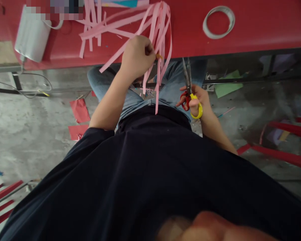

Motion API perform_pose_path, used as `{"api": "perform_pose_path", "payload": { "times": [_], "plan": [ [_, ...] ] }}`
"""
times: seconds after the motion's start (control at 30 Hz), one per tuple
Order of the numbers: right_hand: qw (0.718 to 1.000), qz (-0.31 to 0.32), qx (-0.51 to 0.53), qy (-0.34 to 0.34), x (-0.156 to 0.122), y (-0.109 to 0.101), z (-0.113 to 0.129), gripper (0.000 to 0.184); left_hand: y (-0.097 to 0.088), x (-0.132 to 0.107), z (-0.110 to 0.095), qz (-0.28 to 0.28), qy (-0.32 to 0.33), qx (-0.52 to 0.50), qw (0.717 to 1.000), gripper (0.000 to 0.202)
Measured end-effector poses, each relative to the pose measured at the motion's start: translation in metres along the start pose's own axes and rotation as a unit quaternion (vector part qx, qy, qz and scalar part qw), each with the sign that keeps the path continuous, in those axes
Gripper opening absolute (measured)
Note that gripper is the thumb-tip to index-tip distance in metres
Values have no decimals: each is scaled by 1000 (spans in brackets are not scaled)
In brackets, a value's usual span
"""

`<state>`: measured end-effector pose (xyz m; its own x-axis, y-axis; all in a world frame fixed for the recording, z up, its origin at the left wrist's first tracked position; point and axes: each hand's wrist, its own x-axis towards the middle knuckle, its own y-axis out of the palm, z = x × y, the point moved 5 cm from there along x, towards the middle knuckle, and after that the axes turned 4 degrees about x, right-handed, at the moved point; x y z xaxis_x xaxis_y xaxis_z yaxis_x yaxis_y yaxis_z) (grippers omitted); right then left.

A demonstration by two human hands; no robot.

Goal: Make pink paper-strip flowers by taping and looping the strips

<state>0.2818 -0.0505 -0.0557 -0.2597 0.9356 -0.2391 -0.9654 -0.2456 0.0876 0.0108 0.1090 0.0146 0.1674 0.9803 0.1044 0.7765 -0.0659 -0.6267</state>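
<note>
My left hand is closed at the front edge of the red table, its fingertips pinching a bunch of long pink paper strips. A small yellowish band or piece shows at those fingertips; what it is I cannot make out. Several strip ends dangle over the edge above my lap, while others spread across the tabletop. In my right hand is a pair of scissors with one red and one yellow handle loop. Its blades point toward the table edge, slightly apart, to the right of the strips and clear of them.
On the red table lie a roll of tape at right and a white box-like device with a cable at left. Red paper pieces and a green sheet are on the floor. Red-slatted seats stand nearby.
</note>
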Motion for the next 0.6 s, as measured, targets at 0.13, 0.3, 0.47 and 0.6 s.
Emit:
{"api": "perform_pose_path", "payload": {
  "times": [0.13, 0.3, 0.47, 0.6],
  "plan": [
    [998, -41, 46, -19, 6, 0, 1, 114, -6, 9, 2, 1, 22, -17, 1000, 27],
    [998, -30, 52, -15, 8, 1, -4, 109, -9, 18, -4, 53, 42, -13, 998, 21],
    [997, -47, 57, -24, 5, -1, -12, 101, -9, 18, -16, 141, 33, 34, 989, 11],
    [997, -51, 58, -29, 9, 0, -21, 96, -9, 18, -16, 146, 17, 70, 987, 11]
  ]
}}
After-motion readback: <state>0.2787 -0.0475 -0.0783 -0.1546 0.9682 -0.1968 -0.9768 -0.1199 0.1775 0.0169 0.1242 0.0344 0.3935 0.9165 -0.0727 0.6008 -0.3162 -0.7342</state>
